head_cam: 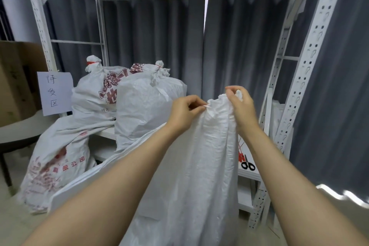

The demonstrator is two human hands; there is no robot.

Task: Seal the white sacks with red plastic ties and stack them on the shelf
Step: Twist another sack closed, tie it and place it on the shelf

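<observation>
Upright in front of the shelf [299, 86]: a white sack [209, 156], neck gathered into a bunch at the top. Pinching the left side of that bunch: left hand [183, 114], thumb and fingers [194, 102] curled tight on a fold of the fabric. Gripping the right side, a little higher: right hand [239, 106], curled round the rim, a bit of fabric poking up past the knuckles. Neck squeezed between the two hands, body of the sack hanging below both wrists. Cannot tell whether a tie sits in the left pinch; something pale at the fingertips, too small to read.

On the shelf board, left of the hands: a near tied sack [147, 110] just beside the left hand, closed at the neck with a red tie [158, 67], and behind it a far tied sack [93, 90], printed in red, closed the same way. Slumped from the shelf edge to the floor at left: a printed sack [56, 166]. On the shelf at right, partly hidden by the held sack: loose ties [241, 157], scissors [248, 165] just beside them. On the left post: a paper sign [55, 93] with handwriting. Further left: a cardboard box [16, 82]. Behind everything: a grey curtain [159, 36].
</observation>
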